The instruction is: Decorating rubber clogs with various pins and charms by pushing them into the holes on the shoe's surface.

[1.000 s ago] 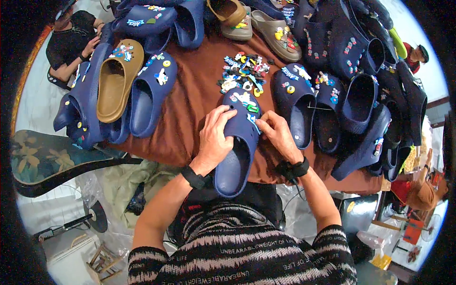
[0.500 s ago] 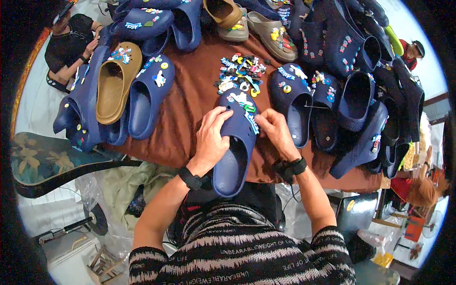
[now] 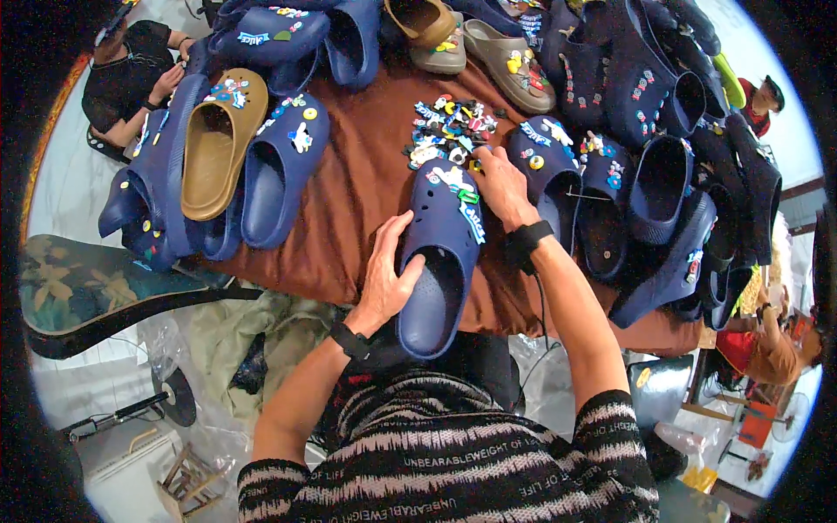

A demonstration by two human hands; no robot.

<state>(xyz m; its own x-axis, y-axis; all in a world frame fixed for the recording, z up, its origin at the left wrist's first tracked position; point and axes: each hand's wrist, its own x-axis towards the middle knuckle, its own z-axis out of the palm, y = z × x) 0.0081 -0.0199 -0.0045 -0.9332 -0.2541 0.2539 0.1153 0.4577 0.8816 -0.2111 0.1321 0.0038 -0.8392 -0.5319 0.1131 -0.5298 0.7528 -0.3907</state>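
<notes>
A navy blue clog lies toe away from me on the brown cloth. White, green and blue charms run along its right upper; bare holes show on its left. My left hand is closed on the clog's left edge, thumb inside the foot opening, fingers along the outside. Beyond the toe is a heap of small colourful shoe charms. My right hand reaches to the heap's near right edge, fingers bent together beside a yellow charm. Whatever its fingertips hold, if anything, is hidden.
Decorated navy clogs and a tan clog stand at left. More navy clogs crowd the right, close to my right hand. A grey clog lies at the back. Other people sit at left and right.
My right hand has left the clog's charmed side and moved forward to the charm heap. My left hand has slid slightly back along the clog, its thumb still at the opening.
</notes>
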